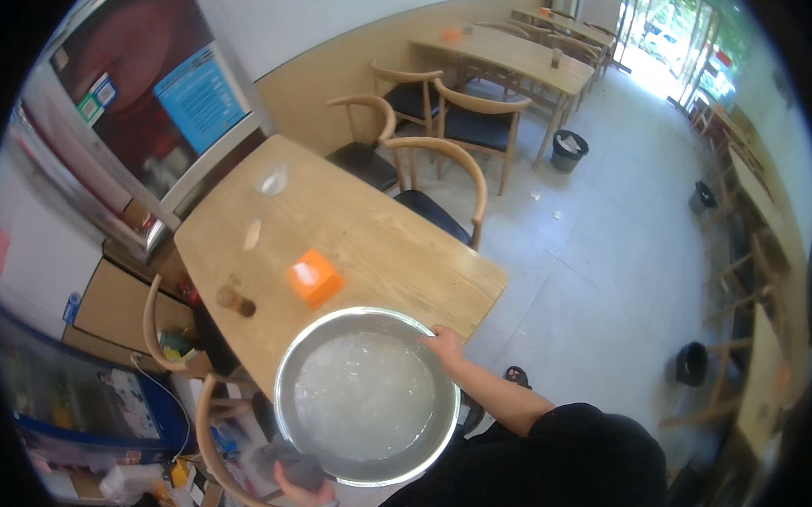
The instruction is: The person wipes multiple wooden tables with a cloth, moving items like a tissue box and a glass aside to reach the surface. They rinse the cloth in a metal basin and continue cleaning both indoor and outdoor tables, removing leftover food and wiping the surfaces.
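Observation:
A large round metal basin (366,394) holds cloudy water and is held in front of my body, overlapping the near edge of the wooden table (392,253). My right hand (444,347) grips its rim on the far right side. At the lower left of the basin, my left hand (304,490) has a grey cloth (288,462) in its fingers, close against the rim. Whether these fingers also bear the basin's weight I cannot tell. On the tabletop just beyond the basin stands an orange tissue box (315,279).
A brown-topped shaker jar (244,306), a pale slip (252,234) and clear plastic (273,180) lie on the table. Wooden chairs (443,180) line both its sides. Waste bins (569,152) and paper scraps (557,214) are on the tiled floor (581,281). Clutter (192,479) sits lower left.

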A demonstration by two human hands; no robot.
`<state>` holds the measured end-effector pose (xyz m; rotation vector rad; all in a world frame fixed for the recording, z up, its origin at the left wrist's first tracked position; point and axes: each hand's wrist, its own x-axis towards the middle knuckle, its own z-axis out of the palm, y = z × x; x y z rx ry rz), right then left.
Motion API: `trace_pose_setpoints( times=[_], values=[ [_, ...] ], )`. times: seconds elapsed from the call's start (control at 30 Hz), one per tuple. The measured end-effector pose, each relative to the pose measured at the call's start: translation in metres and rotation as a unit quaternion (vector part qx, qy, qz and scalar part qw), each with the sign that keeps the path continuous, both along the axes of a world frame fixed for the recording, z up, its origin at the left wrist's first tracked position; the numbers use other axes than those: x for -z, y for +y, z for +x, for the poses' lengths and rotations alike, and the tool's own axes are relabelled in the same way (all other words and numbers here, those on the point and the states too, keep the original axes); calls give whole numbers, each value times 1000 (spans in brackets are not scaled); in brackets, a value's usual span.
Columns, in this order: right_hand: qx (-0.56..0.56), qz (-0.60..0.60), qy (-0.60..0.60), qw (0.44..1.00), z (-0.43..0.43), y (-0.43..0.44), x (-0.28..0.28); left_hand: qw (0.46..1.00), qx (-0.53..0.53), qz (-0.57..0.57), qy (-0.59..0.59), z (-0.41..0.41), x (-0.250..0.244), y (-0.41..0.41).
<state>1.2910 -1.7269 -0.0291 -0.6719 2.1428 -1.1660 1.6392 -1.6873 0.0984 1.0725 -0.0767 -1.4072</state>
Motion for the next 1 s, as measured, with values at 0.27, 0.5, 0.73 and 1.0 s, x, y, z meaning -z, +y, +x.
trace_pose_setpoints(
  times=[0.27,0.5,0.73,1.0],
  values=[
    [39,-65,-84,994,-143,50,-22,994,112,-8,15,-125,-8,13],
    [120,-48,-45,991,-320,113,-98,965,228,95,-94,-316,-15,22],
    [279,-83,-2,957,-491,167,-101,919,394,21,1,-515,-13,-42],
    [430,-125,-15,894,-683,190,-80,879,474,4,48,-759,0,-121]
  ],
)
